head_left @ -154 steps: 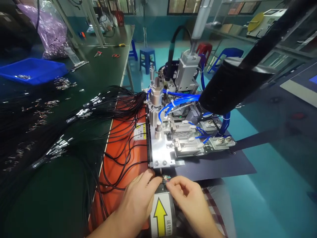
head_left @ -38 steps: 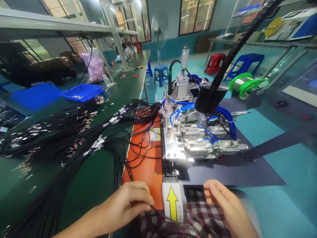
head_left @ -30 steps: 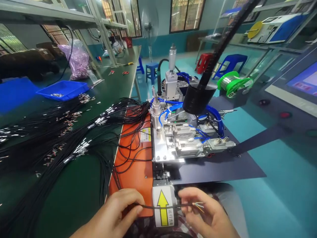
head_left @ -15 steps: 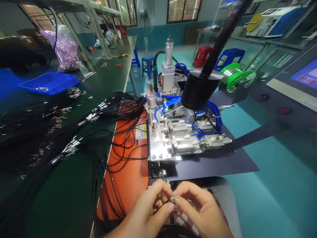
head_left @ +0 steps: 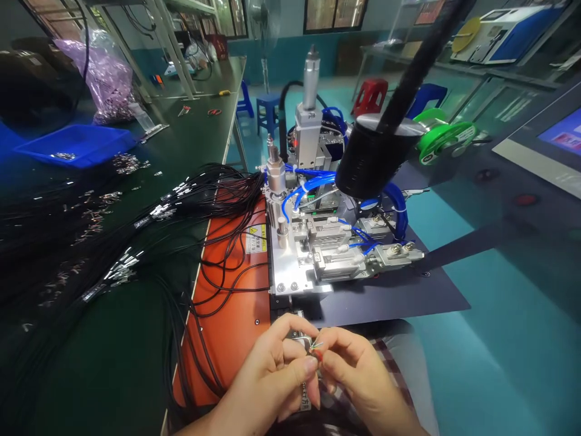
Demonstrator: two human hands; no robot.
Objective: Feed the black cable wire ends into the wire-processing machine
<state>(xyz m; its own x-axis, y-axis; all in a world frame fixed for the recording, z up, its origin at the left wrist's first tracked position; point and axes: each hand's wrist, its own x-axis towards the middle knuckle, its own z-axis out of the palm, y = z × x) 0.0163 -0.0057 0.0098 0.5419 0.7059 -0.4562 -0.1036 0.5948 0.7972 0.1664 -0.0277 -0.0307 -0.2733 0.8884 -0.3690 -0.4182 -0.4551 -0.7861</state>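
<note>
Blue tray [head_left: 86,158] on green bench [head_left: 200,133], with small metallic parts inside. Purple-tinted bag [head_left: 106,79] behind, small parts inside. Cable end [head_left: 314,347] in front of machine [head_left: 284,263], fanned into multicoloured wires; pinched between fingertips of left hand [head_left: 272,366] and right hand [head_left: 363,372].

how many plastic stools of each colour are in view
Blue stools: 3, one partly cut off by the bench edge and one partly hidden at the right
Red stool: 1
Total: 4
</note>
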